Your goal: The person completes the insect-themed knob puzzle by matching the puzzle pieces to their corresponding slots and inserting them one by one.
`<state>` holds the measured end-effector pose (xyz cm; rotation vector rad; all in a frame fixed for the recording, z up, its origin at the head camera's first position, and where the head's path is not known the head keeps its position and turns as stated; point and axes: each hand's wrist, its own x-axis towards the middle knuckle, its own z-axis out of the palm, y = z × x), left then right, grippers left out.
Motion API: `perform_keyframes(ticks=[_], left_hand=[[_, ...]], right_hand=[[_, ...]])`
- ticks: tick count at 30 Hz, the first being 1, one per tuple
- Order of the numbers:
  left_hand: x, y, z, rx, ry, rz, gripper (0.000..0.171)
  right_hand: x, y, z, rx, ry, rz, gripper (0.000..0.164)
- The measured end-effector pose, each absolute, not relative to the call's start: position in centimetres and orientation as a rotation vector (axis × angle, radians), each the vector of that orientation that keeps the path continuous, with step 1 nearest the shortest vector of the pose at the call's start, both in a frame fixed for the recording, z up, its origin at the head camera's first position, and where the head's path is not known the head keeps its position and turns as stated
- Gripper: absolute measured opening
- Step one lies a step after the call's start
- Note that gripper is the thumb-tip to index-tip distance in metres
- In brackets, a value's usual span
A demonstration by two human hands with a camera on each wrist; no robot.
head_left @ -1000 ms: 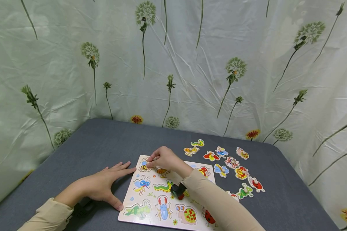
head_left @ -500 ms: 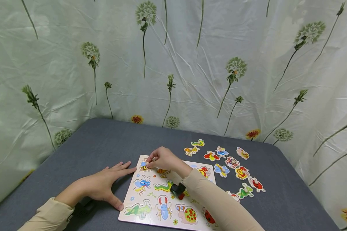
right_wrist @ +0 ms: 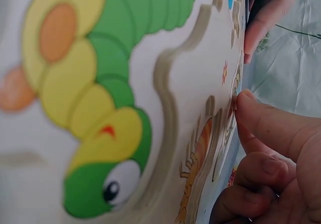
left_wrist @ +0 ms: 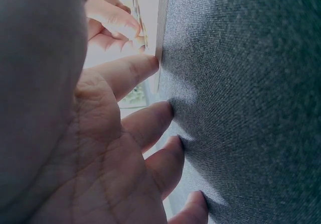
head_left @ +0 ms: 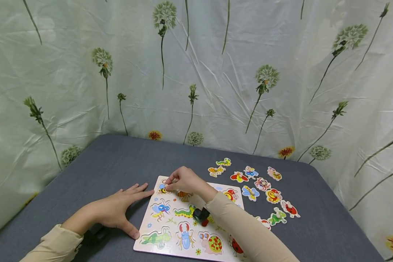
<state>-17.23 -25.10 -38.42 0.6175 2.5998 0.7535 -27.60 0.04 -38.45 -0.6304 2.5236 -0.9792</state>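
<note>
A pale wooden peg puzzle board (head_left: 170, 251) with insect pictures lies on the table. At its far left corner, my right hand (head_left: 187, 181) pinches the small knob of a bee puzzle piece (head_left: 162, 190), which sits over the bee picture there. Whether the piece lies flush is hidden by the fingers. My left hand (head_left: 115, 208) is spread along the board's left side, thumb and index finger touching the edge. In the left wrist view its other fingertips rest on the cloth, and part of a wooden knob (left_wrist: 139, 42) shows beneath the right hand's fingers.
Several loose insect pieces with knobs lie right of the board, among them a ladybug piece (head_left: 290, 209), a grasshopper piece (head_left: 277, 217) and a caterpillar piece (head_left: 223, 162). The table (head_left: 127, 156) has a dark grey cloth. A floral curtain (head_left: 213, 91) hangs behind it.
</note>
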Motion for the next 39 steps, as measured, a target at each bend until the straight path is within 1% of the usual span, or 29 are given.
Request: perform_keyframes(ticks=[8,22,39], left_hand=[[-17.2,-25.1,-38.4,0.612,2.596,0.758,0.123],[-17.2,-25.1,-38.3,0.632,2.602,0.755,0.123],[-17.1,-25.1,-38.5,0.628,2.605,0.766,0.124]], right_hand=[[-27.8,0.4,-38.1,-0.668,2.481,-0.968,0.009],[-28.8,2.7,-37.1,-0.738,2.456,-1.004,0.015],[-30.1,5.4,-37.2,-0.634,2.521,-1.091,0.019]])
